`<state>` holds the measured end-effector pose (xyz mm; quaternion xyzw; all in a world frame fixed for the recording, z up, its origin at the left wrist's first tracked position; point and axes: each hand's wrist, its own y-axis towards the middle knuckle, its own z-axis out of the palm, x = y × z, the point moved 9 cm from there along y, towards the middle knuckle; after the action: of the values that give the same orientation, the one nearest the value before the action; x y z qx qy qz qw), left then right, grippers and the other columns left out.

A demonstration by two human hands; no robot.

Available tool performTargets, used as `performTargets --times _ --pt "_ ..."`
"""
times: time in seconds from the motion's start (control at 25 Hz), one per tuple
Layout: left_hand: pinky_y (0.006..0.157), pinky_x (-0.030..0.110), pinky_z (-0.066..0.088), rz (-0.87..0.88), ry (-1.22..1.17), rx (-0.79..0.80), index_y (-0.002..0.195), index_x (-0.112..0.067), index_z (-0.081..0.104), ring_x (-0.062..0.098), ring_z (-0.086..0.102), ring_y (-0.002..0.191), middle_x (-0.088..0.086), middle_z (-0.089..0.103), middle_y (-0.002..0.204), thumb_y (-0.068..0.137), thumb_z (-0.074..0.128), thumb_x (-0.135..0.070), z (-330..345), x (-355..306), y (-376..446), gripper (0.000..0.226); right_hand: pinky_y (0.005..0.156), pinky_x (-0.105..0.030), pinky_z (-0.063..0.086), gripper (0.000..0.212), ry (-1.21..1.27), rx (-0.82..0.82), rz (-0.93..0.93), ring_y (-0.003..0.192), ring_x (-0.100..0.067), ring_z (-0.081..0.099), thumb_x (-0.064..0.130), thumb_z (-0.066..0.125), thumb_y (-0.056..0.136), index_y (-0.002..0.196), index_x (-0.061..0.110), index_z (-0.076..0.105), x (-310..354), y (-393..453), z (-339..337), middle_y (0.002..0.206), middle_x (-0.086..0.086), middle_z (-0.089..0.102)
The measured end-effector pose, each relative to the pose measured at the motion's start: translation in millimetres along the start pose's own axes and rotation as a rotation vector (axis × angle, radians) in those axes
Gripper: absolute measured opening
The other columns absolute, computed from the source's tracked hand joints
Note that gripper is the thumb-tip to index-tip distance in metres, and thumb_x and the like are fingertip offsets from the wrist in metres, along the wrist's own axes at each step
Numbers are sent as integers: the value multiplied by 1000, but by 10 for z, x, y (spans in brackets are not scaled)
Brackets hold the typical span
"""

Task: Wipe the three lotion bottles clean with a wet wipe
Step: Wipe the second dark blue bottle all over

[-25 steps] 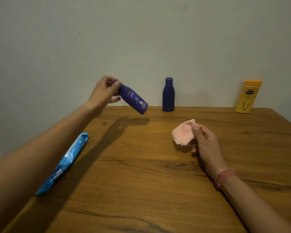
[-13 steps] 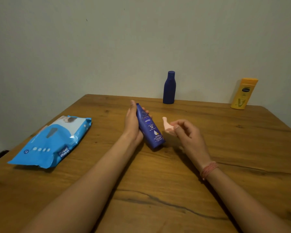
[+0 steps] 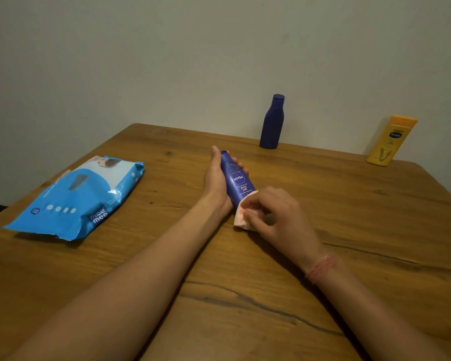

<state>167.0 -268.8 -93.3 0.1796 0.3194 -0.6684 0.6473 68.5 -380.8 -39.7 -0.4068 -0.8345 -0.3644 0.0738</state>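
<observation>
Since half a second ago, the right hand (image 3: pixel 276 212) has brought the pink wet wipe (image 3: pixel 240 217) onto the base of the Nivea Body Milk bottle (image 3: pixel 238 182), fingers pinching it there. Left hand (image 3: pixel 216 178) grips the tilted bottle mid-table. At 12 o'clock stands a dark blue bottle (image 3: pixel 272 122); at 2 o'clock the yellow lotion bottle (image 3: pixel 391 140); at 9 o'clock the blue Mee Mee wipes pack (image 3: pixel 78 199) on the table (image 3: pixel 349 230).

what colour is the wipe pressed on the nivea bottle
Pale pink, seen in the head view: the wipe sits under the right hand.
</observation>
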Motion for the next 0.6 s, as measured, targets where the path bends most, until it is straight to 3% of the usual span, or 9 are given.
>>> performTargets --times 0.16,0.32,0.36,0.48,0.6 --pt "67 30 50 6 25 22 81 -14 57 14 58 56 0 60 64 93 52 -58 17 34 -32 46 69 -15 41 11 112 -224 228 75 0 56 9 70 83 91 16 72 -370 -32 -277 86 7 66" --pt "66 29 50 -30 49 31 81 -13 58 14 57 57 0 59 62 93 51 -59 76 69 -68 47 79 -16 44 11 13 -37 -28 88 -3 57 16 68 86 97 16 69 82 -19 -21 95 5 65" --pt "66 29 50 -35 43 44 81 -13 58 14 56 57 0 59 64 93 51 -59 96 81 -71 48 79 -17 45 11 1 -47 -34 89 -5 58 16 68 86 97 16 69 61 3 -43 96 5 65" --pt "67 29 49 -49 75 105 91 -13 57 13 56 60 0 57 70 95 47 -58 159 153 -98 46 74 -18 48 12 80 -258 181 80 -7 60 7 70 82 92 15 71 -361 -15 -332 89 5 67" --pt "63 29 50 -64 92 135 104 -13 56 14 56 63 2 57 75 98 41 -58 204 201 -93 47 78 -17 47 12 27 -221 73 83 -2 57 6 69 83 94 12 71 -114 -22 -279 92 2 67"
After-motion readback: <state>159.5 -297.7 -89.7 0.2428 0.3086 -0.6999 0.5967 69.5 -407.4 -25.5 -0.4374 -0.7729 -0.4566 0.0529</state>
